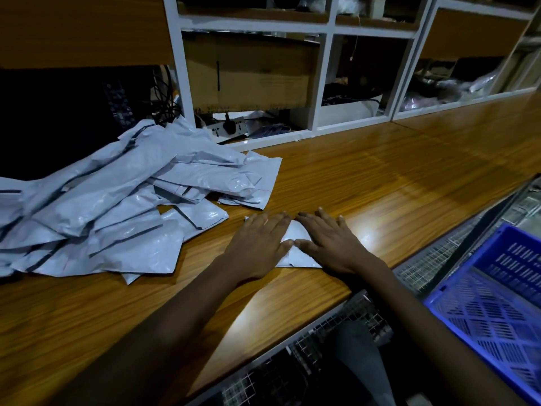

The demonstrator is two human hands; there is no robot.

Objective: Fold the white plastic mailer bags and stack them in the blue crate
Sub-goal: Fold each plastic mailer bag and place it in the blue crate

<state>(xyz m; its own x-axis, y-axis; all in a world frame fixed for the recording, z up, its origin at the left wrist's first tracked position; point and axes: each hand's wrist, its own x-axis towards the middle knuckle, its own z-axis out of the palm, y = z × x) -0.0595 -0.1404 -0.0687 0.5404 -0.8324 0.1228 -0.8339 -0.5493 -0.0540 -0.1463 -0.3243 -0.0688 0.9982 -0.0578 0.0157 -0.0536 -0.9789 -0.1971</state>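
A folded white mailer bag lies flat on the wooden counter in front of me. My left hand presses on its left part with straight fingers, and my right hand presses flat on its right part. Most of the bag is hidden under both palms. A loose heap of several unfolded white mailer bags covers the counter's left side. The blue crate stands low at the right, beyond the counter's front edge, and I see nothing in the part that shows.
White shelving with a cardboard box rises behind the counter. A power strip with cables sits at its foot. Wire mesh runs below the counter's front edge beside the crate.
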